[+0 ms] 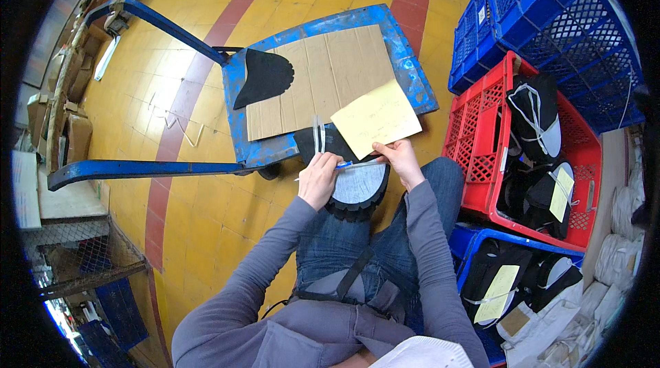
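On my lap lies a bundle of black cut pieces (316, 145), with a rounded whitish-grey piece (359, 184) on top and scalloped black edges toward me. My left hand (320, 179) is closed at the bundle's left side, on white strips (319, 136) that stick up past its fingers. A slim blue-and-white pen (344, 164) also shows at this hand. My right hand (401, 160) pinches the lower edge of a yellow paper sheet (377, 120) with handwriting on it, at the bundle's right side. Its fingertips underneath are hidden.
Ahead stands a blue cart (418, 83) bearing a cardboard sheet (330, 59) and a black scalloped piece (265, 78). Its blue handle (151, 167) reaches left. At right, a red crate (474, 155) and a blue crate (467, 248) hold tied black bundles; blue crates (543, 17) stand behind.
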Demonstrator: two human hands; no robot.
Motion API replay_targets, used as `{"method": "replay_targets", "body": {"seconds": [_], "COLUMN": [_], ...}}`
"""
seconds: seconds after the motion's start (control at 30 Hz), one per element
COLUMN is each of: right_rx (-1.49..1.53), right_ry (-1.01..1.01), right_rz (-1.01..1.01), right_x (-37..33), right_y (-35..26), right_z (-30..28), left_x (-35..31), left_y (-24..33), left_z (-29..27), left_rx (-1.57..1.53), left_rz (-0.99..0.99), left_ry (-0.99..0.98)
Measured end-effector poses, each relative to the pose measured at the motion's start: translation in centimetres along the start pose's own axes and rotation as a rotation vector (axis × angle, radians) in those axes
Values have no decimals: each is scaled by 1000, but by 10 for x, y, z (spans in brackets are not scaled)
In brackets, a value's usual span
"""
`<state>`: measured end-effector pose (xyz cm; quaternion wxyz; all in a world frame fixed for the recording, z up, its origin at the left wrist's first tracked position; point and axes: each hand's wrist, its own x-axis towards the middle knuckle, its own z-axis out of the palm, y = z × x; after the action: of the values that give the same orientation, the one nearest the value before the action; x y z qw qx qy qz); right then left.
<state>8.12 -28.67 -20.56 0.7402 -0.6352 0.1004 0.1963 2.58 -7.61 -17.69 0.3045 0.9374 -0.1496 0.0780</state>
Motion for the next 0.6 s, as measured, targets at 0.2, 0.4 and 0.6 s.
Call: {"method": "replay_targets", "body": {"seconds": [0.2,0.4,0.6], "right_rx": [-132,-255,-719], "right_ry": [-214,-340,251], "right_rz": [128,220,-471], "right_x": [3,20,-16], "right_y": [-12,-10,-21], "right_z": [0,-17,24], "left_x": [-5,-2,5], "left_y": [-1,7,7], "left_z": [2,0,-3], "left_rx": [28,80,174], "left_rz": [29,17,3], "left_ry": [66,39,-21]}}
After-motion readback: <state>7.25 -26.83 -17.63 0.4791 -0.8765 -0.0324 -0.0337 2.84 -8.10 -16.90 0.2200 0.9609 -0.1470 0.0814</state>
